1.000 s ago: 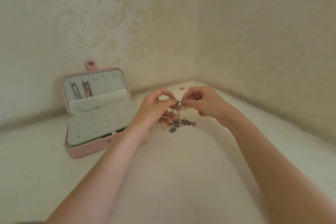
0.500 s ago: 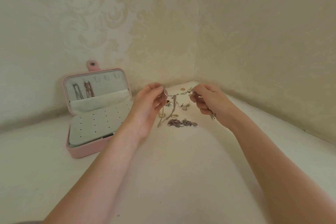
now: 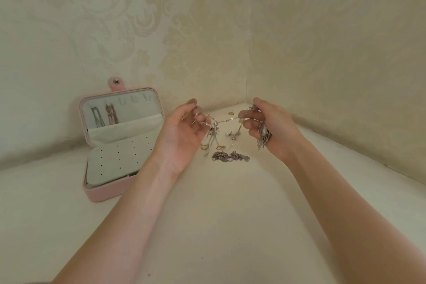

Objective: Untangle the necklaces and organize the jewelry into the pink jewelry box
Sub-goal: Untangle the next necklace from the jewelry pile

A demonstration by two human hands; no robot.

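Both hands have drawn apart since a second ago, when they met over the tangle. Left hand [image 3: 184,129] pinches one end of a silver chain [image 3: 224,120] between curled fingers; right hand [image 3: 267,124] pinches the other end, with a bunch of silver links [image 3: 262,137] gathered under its lower fingers. Chain hangs stretched between them above the counter [image 3: 219,214], several pendants and loose strands dangling from its left part. Beneath lie a dark knotted cluster [image 3: 230,157], gold rings [image 3: 221,147] and small gold pieces near the corner.

Pink jewelry box [image 3: 119,143] stands open at left, well apart from the hands. Two necklaces [image 3: 105,115] hang already in its lid; the perforated panel appears unfilled.

Assessment: untangling is under way, most pieces not yet stored. Recommended handling: keep tension light so knots loosen rather than tighten, locate the crossing near the left hand, and feed one free end back through. Pulling harder risks a snapped link.
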